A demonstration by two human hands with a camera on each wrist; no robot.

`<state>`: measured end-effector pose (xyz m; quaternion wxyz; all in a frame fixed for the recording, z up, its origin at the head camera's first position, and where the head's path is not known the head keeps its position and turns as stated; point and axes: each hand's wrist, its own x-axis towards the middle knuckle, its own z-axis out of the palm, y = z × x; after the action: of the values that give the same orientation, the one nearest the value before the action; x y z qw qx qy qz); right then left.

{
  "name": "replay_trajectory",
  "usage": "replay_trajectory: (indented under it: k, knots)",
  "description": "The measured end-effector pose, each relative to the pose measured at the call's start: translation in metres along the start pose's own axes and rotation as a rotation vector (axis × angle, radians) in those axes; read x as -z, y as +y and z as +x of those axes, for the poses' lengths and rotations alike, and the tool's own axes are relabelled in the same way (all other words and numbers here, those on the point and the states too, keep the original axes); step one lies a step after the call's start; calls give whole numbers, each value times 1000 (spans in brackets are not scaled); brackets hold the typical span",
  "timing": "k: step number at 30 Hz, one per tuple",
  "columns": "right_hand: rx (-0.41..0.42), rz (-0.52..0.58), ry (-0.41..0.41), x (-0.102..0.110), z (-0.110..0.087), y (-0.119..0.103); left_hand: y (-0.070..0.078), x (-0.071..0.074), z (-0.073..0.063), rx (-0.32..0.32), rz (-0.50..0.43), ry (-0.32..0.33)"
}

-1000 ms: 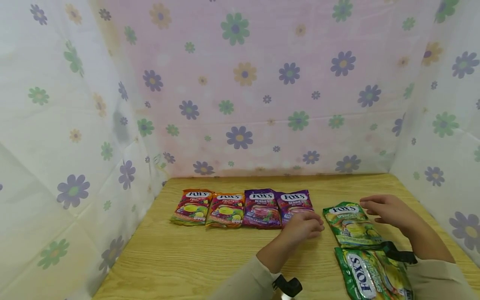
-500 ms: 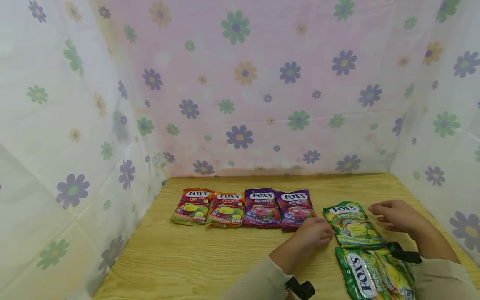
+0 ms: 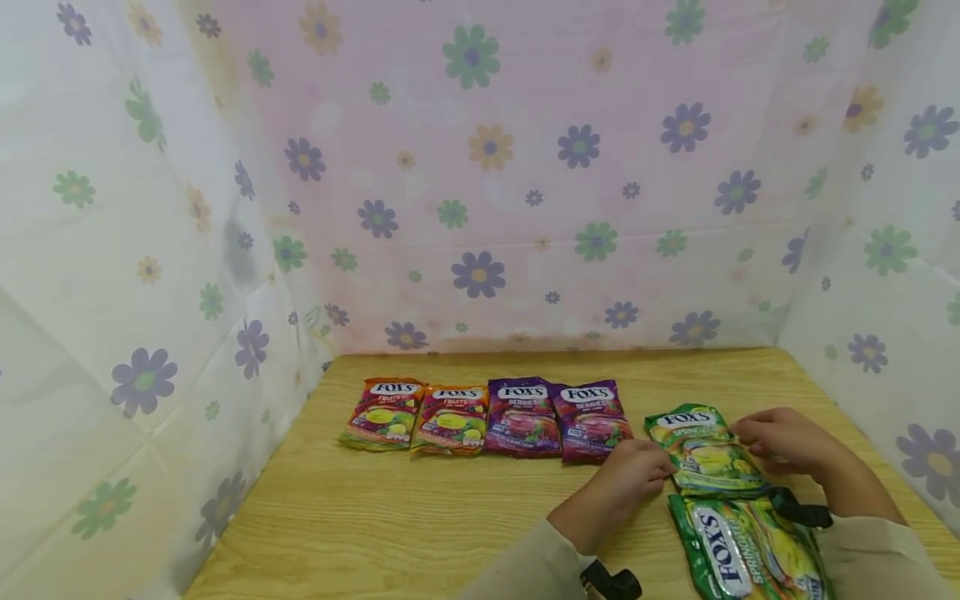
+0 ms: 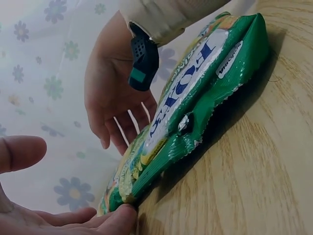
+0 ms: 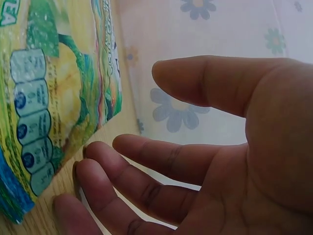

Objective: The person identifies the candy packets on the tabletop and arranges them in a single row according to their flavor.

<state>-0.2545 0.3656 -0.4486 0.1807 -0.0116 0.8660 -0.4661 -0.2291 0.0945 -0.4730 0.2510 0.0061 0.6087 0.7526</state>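
A green Fox's candy bag (image 3: 705, 454) lies slightly turned on the wooden table, between my two hands. At its left edge is my left hand (image 3: 633, 475); in the left wrist view the fingertips (image 4: 122, 218) touch the bag's lower corner while the thumb stands apart. On the bag's other side, my right hand (image 3: 791, 442) has its fingers relaxed along the right edge. The right wrist view shows that thumb (image 5: 205, 83) raised and the fingers loosely bent beside the bag. A second green candy bag (image 3: 750, 546) lies sideways just in front, partly covered by the right sleeve.
Left of the green bags, two purple berries candy bags (image 3: 522, 421) and two orange fruits candy bags (image 3: 450, 421) form a row on the table (image 3: 390, 525). Flower-patterned cloth (image 3: 525, 275) hangs behind and at both sides.
My left hand has slid right, off the nearest purple bag to the upper green bag's left edge. My right hand has shifted slightly and come down at that bag's right edge. The bags stay put.
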Motion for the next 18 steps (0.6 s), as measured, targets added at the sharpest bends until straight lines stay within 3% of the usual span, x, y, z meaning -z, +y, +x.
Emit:
replay_trajectory:
  k: [5,18]
  knots:
    - [21,52,-42,-5,4,1,-5,0,1,-10,10,20]
    - [-41,-5,32,-7,4,-2,-7,0,2,-10,2,26]
